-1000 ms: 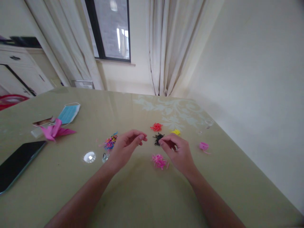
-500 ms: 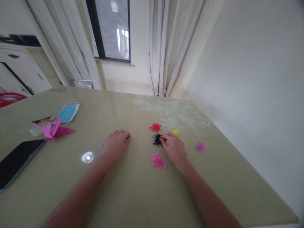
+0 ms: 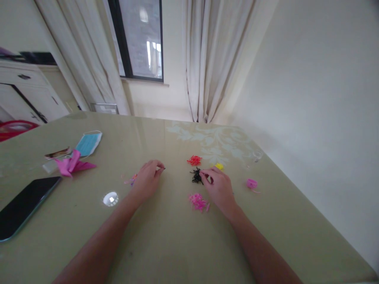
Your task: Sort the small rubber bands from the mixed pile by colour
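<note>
My left hand [image 3: 148,177] hovers at or just above the table, thumb and forefinger pinched on a tiny black strand [image 3: 164,169]. My right hand [image 3: 218,187] reaches the right edge of a small heap of black strands [image 3: 196,175], its thumb and forefinger closed on the strands there. Behind that heap lies a red heap [image 3: 194,160], and nearer me a pink heap [image 3: 199,202]. A yellow heap [image 3: 219,166] is partly hidden behind my right hand. Several mixed coloured strands [image 3: 132,180] lie left of my left hand, partly covered by it.
On the left lie a phone [image 3: 28,205], a pink folded paper bird [image 3: 74,163], a blue face mask [image 3: 89,143] and a shiny round piece [image 3: 110,199]. A pink bundle [image 3: 252,184] sits to the right. A wall [image 3: 319,118] borders the table's right side.
My left hand has shifted slightly forward and right, its pinched fingertips now showing more plainly. My right hand stays at the black heap. The view has tilted slightly.
</note>
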`<action>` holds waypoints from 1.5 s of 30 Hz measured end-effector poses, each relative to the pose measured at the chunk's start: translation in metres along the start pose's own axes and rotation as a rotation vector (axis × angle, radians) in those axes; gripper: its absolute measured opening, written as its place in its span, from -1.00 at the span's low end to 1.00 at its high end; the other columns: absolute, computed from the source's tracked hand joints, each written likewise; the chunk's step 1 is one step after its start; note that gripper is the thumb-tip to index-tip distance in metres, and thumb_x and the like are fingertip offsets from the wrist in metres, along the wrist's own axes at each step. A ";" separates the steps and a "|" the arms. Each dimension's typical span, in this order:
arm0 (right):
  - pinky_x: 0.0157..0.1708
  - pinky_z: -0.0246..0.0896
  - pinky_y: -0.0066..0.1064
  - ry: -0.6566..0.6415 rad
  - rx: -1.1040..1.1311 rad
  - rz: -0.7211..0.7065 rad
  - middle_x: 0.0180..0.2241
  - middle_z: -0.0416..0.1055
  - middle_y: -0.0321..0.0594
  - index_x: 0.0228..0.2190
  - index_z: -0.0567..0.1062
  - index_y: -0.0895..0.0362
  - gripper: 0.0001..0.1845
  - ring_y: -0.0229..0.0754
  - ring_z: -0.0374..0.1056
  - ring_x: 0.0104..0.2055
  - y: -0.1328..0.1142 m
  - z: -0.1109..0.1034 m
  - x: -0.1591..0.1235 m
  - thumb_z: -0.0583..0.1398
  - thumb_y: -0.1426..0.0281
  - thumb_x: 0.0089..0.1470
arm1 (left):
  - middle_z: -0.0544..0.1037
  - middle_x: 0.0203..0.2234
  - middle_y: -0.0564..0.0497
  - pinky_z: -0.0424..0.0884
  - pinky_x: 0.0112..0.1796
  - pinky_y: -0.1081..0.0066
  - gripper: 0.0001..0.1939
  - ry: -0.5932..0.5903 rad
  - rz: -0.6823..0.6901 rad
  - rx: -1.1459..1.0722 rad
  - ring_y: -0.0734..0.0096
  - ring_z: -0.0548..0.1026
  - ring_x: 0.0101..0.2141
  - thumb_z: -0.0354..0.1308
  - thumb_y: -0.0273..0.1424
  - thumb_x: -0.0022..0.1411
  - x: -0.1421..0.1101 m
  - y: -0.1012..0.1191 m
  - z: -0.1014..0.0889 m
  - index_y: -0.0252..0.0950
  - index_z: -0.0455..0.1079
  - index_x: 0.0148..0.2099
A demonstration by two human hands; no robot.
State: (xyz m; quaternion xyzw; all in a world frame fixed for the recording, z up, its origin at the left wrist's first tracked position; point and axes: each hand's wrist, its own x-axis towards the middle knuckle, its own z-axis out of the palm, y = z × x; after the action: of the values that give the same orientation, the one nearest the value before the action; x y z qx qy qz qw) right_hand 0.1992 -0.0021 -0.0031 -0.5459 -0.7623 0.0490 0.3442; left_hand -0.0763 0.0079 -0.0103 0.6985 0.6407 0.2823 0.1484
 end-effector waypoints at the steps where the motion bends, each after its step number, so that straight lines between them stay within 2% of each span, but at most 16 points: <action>1: -0.33 0.28 -0.34 0.010 0.035 -0.017 -0.36 0.55 -0.16 -0.26 0.70 0.11 -0.78 -0.15 0.42 -0.42 -0.001 0.000 -0.001 0.21 0.40 0.30 | 0.60 -0.19 -0.11 0.41 -0.12 0.21 -0.82 0.003 -0.015 -0.127 0.15 0.54 -0.14 0.02 -0.34 0.42 0.000 0.002 0.001 -0.27 0.42 -0.11; 5: -0.36 0.29 -0.36 0.028 0.234 -0.076 -0.41 0.53 -0.18 -0.26 0.69 0.11 -0.79 -0.19 0.37 -0.45 -0.012 0.001 -0.004 0.23 0.35 0.30 | 0.60 -0.27 -0.05 0.43 -0.21 0.30 -0.80 -0.044 0.034 -0.562 0.28 0.54 -0.25 0.09 -0.23 0.37 -0.004 0.017 0.008 -0.25 0.40 -0.16; 8: -0.41 0.28 -0.40 -0.010 0.398 -0.063 -0.41 0.53 -0.20 -0.19 0.69 0.11 -0.81 -0.22 0.35 -0.45 -0.022 0.001 -0.006 0.29 0.30 0.27 | 0.58 -0.33 -0.02 0.42 -0.24 0.35 -0.78 -0.115 0.090 -0.713 0.33 0.51 -0.30 0.14 -0.21 0.35 -0.012 0.033 0.014 -0.26 0.43 -0.16; 11: -0.43 0.26 -0.42 -0.038 0.501 -0.060 -0.39 0.56 -0.21 -0.14 0.68 0.09 -0.80 -0.23 0.37 -0.44 -0.028 0.003 -0.008 0.31 0.28 0.26 | 0.59 -0.33 -0.02 0.42 -0.23 0.36 -0.79 -0.193 0.126 -0.769 0.34 0.52 -0.28 0.17 -0.22 0.35 -0.020 0.045 0.019 -0.27 0.47 -0.15; 16: -0.41 0.23 -0.41 -0.052 0.512 -0.069 -0.42 0.56 -0.24 -0.30 0.69 0.07 -0.86 -0.23 0.36 -0.44 -0.027 0.004 -0.010 0.30 0.33 0.26 | 0.63 -0.32 -0.02 0.43 -0.22 0.38 -0.79 -0.270 0.124 -0.792 0.34 0.55 -0.26 0.20 -0.22 0.36 -0.026 0.050 0.022 -0.27 0.52 -0.16; 23: -0.44 0.18 -0.42 -0.099 0.614 0.071 -0.45 0.51 -0.28 -0.34 0.67 0.09 -0.86 -0.24 0.31 -0.45 -0.026 0.008 -0.012 0.31 0.32 0.22 | 0.66 -0.29 -0.04 0.48 -0.19 0.34 -0.75 -0.371 0.053 -0.855 0.31 0.59 -0.25 0.30 -0.20 0.26 -0.023 0.046 0.018 -0.29 0.53 -0.17; 27: -0.44 0.19 -0.43 -0.082 0.666 0.137 -0.44 0.51 -0.28 -0.33 0.66 0.10 -0.84 -0.25 0.31 -0.45 -0.024 0.012 -0.012 0.30 0.30 0.22 | 0.65 -0.32 -0.04 0.49 -0.22 0.33 -0.75 -0.347 0.059 -0.720 0.28 0.59 -0.27 0.26 -0.18 0.29 -0.022 0.039 0.017 -0.27 0.51 -0.17; 31: -0.44 0.22 -0.43 -0.031 0.665 0.171 -0.45 0.53 -0.27 -0.32 0.67 0.09 -0.84 -0.23 0.32 -0.46 -0.022 0.013 -0.011 0.30 0.29 0.21 | 0.63 -0.31 -0.05 0.46 -0.19 0.26 -0.85 -0.130 0.101 -0.268 0.24 0.57 -0.28 0.11 -0.32 0.37 -0.019 0.025 0.016 -0.23 0.48 -0.19; 33: -0.44 0.23 -0.42 -0.002 0.645 0.171 -0.45 0.54 -0.26 -0.31 0.67 0.08 -0.85 -0.23 0.33 -0.46 -0.022 0.012 -0.010 0.29 0.31 0.21 | 0.62 -0.29 -0.08 0.44 -0.13 0.20 -0.84 -0.025 0.122 -0.046 0.17 0.55 -0.24 0.06 -0.39 0.38 -0.018 0.016 0.015 -0.21 0.47 -0.20; 36: -0.45 0.24 -0.42 0.022 0.607 0.153 -0.43 0.55 -0.25 -0.28 0.68 0.08 -0.86 -0.22 0.34 -0.47 -0.021 0.012 -0.010 0.28 0.35 0.21 | 0.63 -0.23 -0.12 0.41 -0.05 0.12 -0.79 0.017 0.133 0.161 0.07 0.54 -0.15 0.02 -0.41 0.41 -0.016 0.006 0.013 -0.21 0.50 -0.17; 40: -0.42 0.29 -0.42 0.040 0.531 0.074 -0.43 0.54 -0.24 -0.25 0.69 0.08 -0.84 -0.22 0.35 -0.46 -0.017 0.017 -0.012 0.27 0.39 0.24 | 0.63 -0.11 -0.15 0.40 -0.01 0.09 -0.76 0.036 0.122 0.265 0.00 0.53 -0.06 0.03 -0.38 0.43 -0.018 0.005 0.013 -0.19 0.55 -0.08; 45: -0.36 0.34 -0.39 0.091 0.437 -0.060 -0.41 0.55 -0.21 -0.19 0.69 0.09 -0.79 -0.21 0.37 -0.45 -0.010 0.024 -0.015 0.22 0.41 0.29 | 0.64 -0.07 -0.13 0.38 0.05 0.07 -0.75 0.024 0.244 0.158 0.02 0.53 -0.03 0.08 -0.35 0.45 -0.020 0.014 0.021 -0.21 0.55 0.03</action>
State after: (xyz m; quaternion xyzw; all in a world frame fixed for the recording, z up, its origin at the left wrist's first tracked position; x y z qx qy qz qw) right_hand 0.1797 -0.0121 -0.0235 -0.4372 -0.7331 0.1782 0.4895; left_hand -0.0527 -0.0105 -0.0230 0.7773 0.5729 0.2551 0.0498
